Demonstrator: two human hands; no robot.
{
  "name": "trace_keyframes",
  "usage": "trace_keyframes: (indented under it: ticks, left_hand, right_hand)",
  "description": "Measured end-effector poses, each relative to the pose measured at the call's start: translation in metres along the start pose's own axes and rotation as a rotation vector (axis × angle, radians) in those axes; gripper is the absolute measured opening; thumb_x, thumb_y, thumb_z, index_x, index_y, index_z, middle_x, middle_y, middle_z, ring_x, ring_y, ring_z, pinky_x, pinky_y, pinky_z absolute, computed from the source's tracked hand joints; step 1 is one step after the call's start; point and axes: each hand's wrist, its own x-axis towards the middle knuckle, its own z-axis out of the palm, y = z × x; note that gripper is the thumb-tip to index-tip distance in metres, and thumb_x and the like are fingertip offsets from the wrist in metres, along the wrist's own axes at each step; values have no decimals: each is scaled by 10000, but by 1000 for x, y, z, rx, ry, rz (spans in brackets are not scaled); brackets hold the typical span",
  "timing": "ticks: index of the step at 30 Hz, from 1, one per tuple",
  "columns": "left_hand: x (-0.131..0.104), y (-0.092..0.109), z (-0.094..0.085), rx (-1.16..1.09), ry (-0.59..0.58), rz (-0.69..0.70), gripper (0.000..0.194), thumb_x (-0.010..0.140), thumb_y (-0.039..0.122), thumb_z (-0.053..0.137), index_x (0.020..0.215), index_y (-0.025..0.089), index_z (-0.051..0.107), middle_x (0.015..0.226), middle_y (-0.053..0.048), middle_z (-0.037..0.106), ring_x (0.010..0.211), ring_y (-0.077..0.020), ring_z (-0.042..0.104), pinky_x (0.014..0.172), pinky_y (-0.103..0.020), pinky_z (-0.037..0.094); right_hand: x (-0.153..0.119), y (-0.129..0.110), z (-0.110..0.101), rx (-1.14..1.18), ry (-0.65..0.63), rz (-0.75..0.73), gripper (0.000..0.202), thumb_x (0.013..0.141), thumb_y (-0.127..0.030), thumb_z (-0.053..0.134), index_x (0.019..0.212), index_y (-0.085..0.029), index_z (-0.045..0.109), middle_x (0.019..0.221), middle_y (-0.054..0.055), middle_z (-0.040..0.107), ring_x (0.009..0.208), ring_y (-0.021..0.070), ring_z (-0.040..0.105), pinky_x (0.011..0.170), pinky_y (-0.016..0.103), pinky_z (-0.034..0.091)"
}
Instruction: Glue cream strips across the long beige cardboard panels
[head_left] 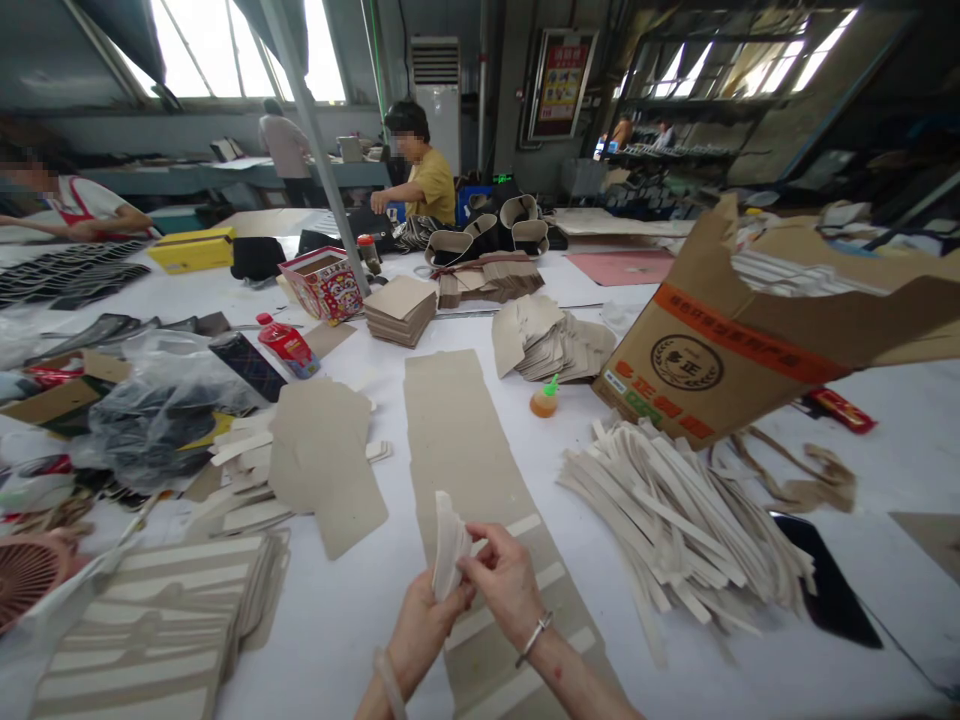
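Observation:
My left hand is closed round a small stack of white strips standing upright from the fist. At the stack's right edge, the fingers of my right hand are pinched together on the strips. Both hands are above a long row of overlapping grey-beige cardboard pieces, and pale strips lie across its near part. To the right spreads a loose pile of long white strips. Left of the row are larger cut cardboard pieces lying partly over short white pieces.
A stack of cardboard with strips lies at the near left. A small glue bottle, a brown paper sack and a dark phone-like slab are on the right. A red bottle lies tilted at left. Co-workers sit beyond.

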Motion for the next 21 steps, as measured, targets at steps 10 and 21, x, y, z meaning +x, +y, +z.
trace_keyframes:
  ticks: [10, 21]
  left_hand:
    - [11, 8, 14, -2, 47, 3, 334, 746, 465, 518, 805, 144, 588, 596, 14, 515, 551, -103, 420, 523, -204, 360]
    - [-1, -9, -32, 57, 70, -181, 351, 564, 490, 649, 639, 163, 546, 467, 38, 480, 431, -99, 403, 433, -221, 320]
  right_hand:
    - [2, 10, 0, 16, 128, 70, 248, 648, -193, 594, 896, -198, 578, 565, -40, 557, 530, 139, 546, 532, 232, 455]
    - [33, 29, -49, 220, 18, 219, 228, 589, -266, 630, 597, -203, 411, 416, -91, 472, 375, 99, 498, 377, 191, 361]
